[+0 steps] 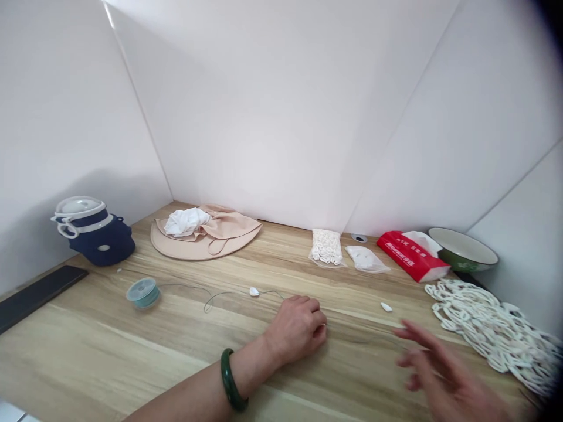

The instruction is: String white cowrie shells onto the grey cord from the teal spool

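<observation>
Dark thread (231, 292) on wood table (109, 351), head view: long axis roughly left-right, 1 loop, spool (143, 293) to curled-in left hand (297, 328); grip unclear. 1 white piece (386, 306) slants down-right near blurred right hand (448, 375), fingers parted; can't tell if holding.

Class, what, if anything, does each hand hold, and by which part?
It cannot be told: the thread runs to the curled left hand, its grip hidden; the right hand is too blurred to show a hold.
</observation>
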`<move>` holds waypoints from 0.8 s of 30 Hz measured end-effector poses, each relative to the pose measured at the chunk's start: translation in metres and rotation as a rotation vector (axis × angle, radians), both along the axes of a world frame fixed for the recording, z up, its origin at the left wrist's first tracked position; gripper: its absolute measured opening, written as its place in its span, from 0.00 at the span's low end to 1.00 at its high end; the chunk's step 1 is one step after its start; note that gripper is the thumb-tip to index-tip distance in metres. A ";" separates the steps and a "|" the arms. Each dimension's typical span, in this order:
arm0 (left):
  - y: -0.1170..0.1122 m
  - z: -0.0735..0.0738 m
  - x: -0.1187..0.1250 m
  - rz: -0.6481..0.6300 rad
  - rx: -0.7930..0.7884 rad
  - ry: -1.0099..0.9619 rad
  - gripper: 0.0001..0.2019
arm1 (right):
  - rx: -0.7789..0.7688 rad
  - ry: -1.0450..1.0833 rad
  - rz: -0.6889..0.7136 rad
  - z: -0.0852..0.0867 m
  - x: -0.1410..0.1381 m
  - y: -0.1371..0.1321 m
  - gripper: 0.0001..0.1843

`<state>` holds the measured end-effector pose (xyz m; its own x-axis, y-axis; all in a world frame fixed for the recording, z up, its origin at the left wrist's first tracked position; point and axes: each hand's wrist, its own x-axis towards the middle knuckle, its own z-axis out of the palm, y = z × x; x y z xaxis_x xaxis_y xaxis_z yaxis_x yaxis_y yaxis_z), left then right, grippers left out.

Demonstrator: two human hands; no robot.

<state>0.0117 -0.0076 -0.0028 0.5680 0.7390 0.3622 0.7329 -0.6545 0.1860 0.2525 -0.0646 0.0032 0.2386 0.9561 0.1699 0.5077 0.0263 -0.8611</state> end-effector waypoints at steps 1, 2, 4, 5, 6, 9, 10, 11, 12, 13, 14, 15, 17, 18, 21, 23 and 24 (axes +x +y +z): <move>-0.001 0.001 0.000 0.001 0.000 0.000 0.04 | -0.059 0.058 0.098 0.002 -0.020 0.000 0.25; -0.002 0.002 0.000 0.002 -0.001 0.001 0.04 | -0.111 0.102 0.189 0.002 -0.040 0.002 0.27; -0.004 0.003 -0.001 0.003 -0.001 0.004 0.03 | -0.176 -0.030 0.235 0.001 -0.069 0.007 0.29; -0.005 0.004 -0.002 0.001 -0.001 0.006 0.03 | -0.187 -0.129 0.209 -0.001 -0.077 0.009 0.26; -0.006 0.005 -0.003 -0.001 -0.001 0.009 0.03 | -0.191 -0.180 0.189 -0.002 -0.082 0.011 0.23; -0.008 0.006 -0.008 -0.008 0.002 0.017 0.04 | -0.219 -0.206 0.172 -0.004 -0.076 0.014 0.14; -0.009 0.005 -0.009 -0.009 0.002 0.018 0.04 | -0.236 -0.197 0.193 -0.003 -0.070 0.013 0.15; -0.008 0.005 -0.010 -0.010 0.003 0.018 0.04 | -0.272 -0.160 0.234 -0.001 -0.064 0.012 0.17; -0.008 0.004 -0.011 -0.011 0.004 0.018 0.04 | -0.327 -0.080 0.273 0.003 -0.058 0.010 0.19; -0.008 0.003 -0.012 -0.013 0.004 0.017 0.04 | -0.396 0.042 0.305 0.007 -0.052 0.007 0.19; -0.007 0.003 -0.012 -0.016 0.004 0.016 0.05 | -0.480 0.225 0.326 0.012 -0.047 0.004 0.19; -0.007 0.002 -0.011 -0.020 0.005 0.015 0.05 | -0.546 0.429 0.290 0.017 -0.042 0.002 0.20; -0.007 0.001 -0.011 -0.028 0.007 0.015 0.05 | -0.557 0.742 0.200 0.025 -0.035 -0.002 0.26; -0.007 0.000 -0.010 -0.032 0.007 0.015 0.06 | -0.510 0.805 0.163 0.027 -0.032 -0.003 0.28; -0.008 0.000 -0.010 -0.033 0.011 0.018 0.05 | -0.356 0.637 0.163 0.019 -0.026 -0.002 0.32; -0.008 0.001 -0.010 -0.030 0.012 0.022 0.05 | -0.322 0.337 0.177 0.007 -0.022 0.000 0.33; -0.009 0.001 -0.010 -0.030 0.012 0.025 0.05 | -0.316 0.179 0.171 0.000 -0.019 0.002 0.32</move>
<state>0.0013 -0.0163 -0.0022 0.5985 0.7173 0.3568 0.7174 -0.6780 0.1598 0.2331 -0.0627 0.0034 0.0703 0.9832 -0.1685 0.3602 -0.1825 -0.9148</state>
